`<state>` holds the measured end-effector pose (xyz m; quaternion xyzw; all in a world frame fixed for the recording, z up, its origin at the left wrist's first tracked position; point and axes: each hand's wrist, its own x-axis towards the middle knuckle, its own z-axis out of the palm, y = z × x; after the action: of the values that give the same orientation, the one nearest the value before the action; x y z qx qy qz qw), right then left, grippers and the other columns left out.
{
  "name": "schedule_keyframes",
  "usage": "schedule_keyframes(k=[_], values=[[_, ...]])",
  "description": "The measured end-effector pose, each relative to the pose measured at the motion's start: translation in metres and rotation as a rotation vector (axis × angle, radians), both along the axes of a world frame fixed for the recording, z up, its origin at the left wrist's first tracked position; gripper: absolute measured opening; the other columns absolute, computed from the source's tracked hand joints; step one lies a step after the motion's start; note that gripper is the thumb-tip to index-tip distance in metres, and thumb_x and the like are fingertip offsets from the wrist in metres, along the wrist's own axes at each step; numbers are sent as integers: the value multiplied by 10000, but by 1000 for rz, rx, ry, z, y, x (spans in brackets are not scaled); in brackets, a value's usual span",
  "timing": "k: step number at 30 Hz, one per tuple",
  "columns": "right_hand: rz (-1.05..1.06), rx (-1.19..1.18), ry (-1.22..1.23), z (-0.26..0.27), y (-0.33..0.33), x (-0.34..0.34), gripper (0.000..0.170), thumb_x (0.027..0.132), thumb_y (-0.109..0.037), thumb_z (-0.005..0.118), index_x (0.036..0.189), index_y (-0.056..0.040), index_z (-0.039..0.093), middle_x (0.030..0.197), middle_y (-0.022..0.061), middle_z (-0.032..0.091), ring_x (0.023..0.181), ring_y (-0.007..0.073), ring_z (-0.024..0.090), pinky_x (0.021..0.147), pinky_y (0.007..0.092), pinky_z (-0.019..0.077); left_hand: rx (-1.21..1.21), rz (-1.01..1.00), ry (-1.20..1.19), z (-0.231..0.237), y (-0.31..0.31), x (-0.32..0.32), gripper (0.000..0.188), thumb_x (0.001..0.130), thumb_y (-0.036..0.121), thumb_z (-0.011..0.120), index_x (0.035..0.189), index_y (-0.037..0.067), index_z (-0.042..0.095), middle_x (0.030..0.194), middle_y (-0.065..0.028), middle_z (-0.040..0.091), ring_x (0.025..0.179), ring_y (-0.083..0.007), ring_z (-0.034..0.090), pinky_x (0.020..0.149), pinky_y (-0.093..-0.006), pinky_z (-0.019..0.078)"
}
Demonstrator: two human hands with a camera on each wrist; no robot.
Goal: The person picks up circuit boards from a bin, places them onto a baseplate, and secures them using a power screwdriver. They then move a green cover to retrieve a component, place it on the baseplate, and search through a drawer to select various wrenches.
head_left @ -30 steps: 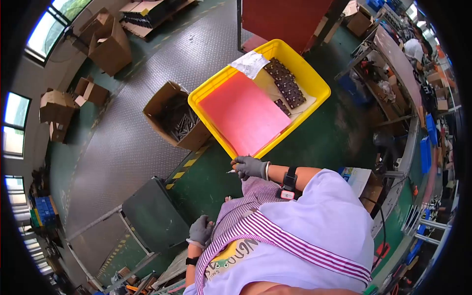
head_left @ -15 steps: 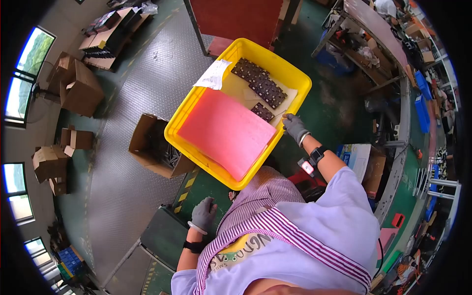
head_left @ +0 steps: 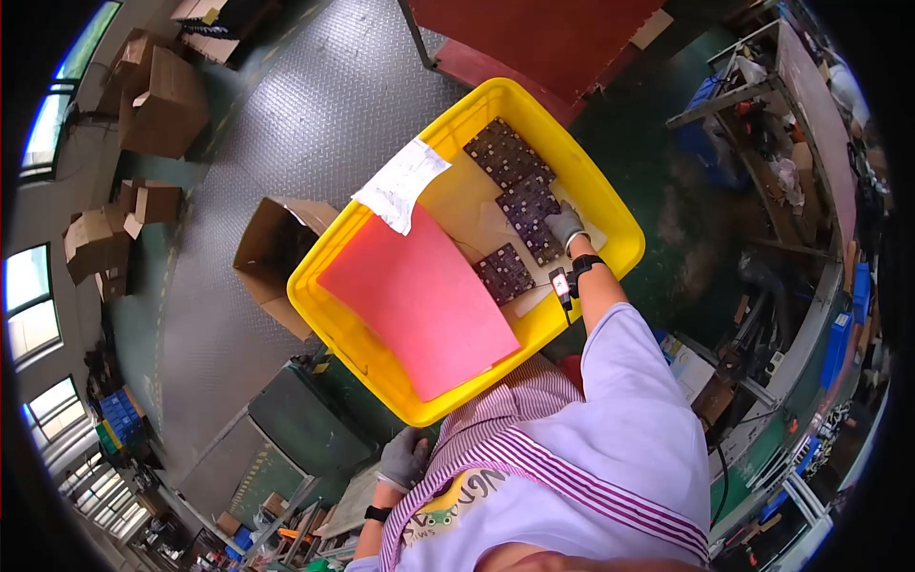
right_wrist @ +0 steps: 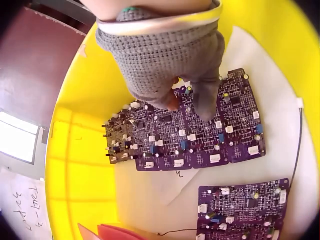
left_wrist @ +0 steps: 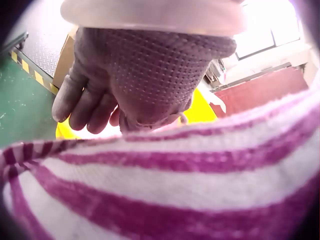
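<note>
A yellow tub holds purple circuit boards and a pink sheet. The right hand, in a grey glove, reaches into the tub over the middle boards. In the right wrist view the right hand points its fingers down onto the joined row of boards; whether they pinch an edge is not clear. A separate board lies nearby. The left hand, also gloved, hangs beside the striped apron; in the left wrist view the left hand has loosely bent fingers and holds nothing.
A white paper with writing hangs over the tub's left rim. An open cardboard box stands left of the tub, a dark green panel below it. Beyond the tub is a red panel; a cluttered workbench is at the right.
The right hand has moved from the tub's near rim to its right rim, then inside onto the boards. The tub appears larger in the head view. The left hand stays low by the apron.
</note>
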<state>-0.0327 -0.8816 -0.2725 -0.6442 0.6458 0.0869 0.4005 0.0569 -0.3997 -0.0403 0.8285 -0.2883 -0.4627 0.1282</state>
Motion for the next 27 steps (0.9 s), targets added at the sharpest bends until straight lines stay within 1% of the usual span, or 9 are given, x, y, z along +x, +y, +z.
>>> schedule_keyframes(k=[5, 8, 9, 12, 13, 19, 21, 24, 27], values=[[-39, 27, -258, 0, -1, -8, 502, 631, -187, 641, 1109, -69, 546, 1071, 187, 584, 1001, 309, 561, 836, 353, 447, 11, 33, -50, 5, -12, -5, 233, 792, 216, 536, 938, 35, 543, 811, -178, 597, 755, -368, 570, 638, -437, 448], [-78, 89, -330, 13, 14, -7, 459, 659, -88, 631, 1096, 6, 523, 901, 141, 621, 789, 207, 599, 730, 284, 467, -31, 27, -58, 13, -31, -7, 234, 803, 213, 526, 948, 30, 543, 832, -187, 595, 768, -373, 565, 643, -438, 445], [-90, 53, -391, 20, 19, -8, 323, 654, -62, 629, 967, -1, 576, 799, 100, 615, 705, 160, 579, 671, 271, 467, -12, 29, -63, 12, -31, -8, 240, 811, 211, 521, 966, 29, 543, 852, -196, 591, 779, -380, 561, 652, -444, 441], [180, -170, -327, 2, 28, -17, 192, 634, -152, 602, 783, -33, 622, 798, 126, 626, 813, 259, 575, 726, 342, 459, -33, 39, -112, 15, -30, -8, 268, 814, 245, 511, 990, 49, 558, 818, -184, 610, 762, -375, 580, 661, -440, 457], [305, -309, -374, 53, 35, -10, 94, 644, -96, 552, 688, -23, 593, 758, 108, 584, 752, 230, 549, 663, 307, 450, -49, 35, -115, 13, -26, -7, 259, 816, 232, 510, 987, 42, 555, 836, -185, 608, 769, -371, 578, 665, -435, 456], [418, -281, -1240, 269, 80, 20, 111, 576, 25, 421, 640, 3, 509, 766, 89, 465, 773, 201, 471, 668, 261, 409, -218, 134, -107, 30, -18, 12, 287, 822, 244, 525, 1018, 34, 544, 850, -171, 605, 779, -336, 588, 678, -384, 468], [508, -329, -1376, 316, 100, 31, 148, 549, 20, 405, 637, -16, 519, 800, 97, 470, 767, 207, 462, 712, 272, 381, -319, 225, -61, 46, -18, 24, 296, 831, 209, 531, 1052, 11, 527, 824, -136, 612, 757, -244, 610, 673, -319, 471], [633, -352, -1477, 358, 129, 34, 159, 548, -14, 425, 651, -46, 543, 814, 88, 467, 761, 199, 460, 705, 274, 369, -602, 523, 324, 63, -18, 27, 319, 867, 231, 508, 1049, -32, 509, 830, -92, 602, 780, -174, 594, 701, -286, 467], [718, -347, -1548, 374, 156, 45, 106, 580, -66, 479, 661, -49, 546, 808, 79, 466, 747, 187, 459, 697, 274, 364, -853, 640, 567, 101, -27, 36, 366, 901, 264, 474, 1080, -55, 469, 873, -98, 581, 823, -184, 581, 770, -297, 463]])
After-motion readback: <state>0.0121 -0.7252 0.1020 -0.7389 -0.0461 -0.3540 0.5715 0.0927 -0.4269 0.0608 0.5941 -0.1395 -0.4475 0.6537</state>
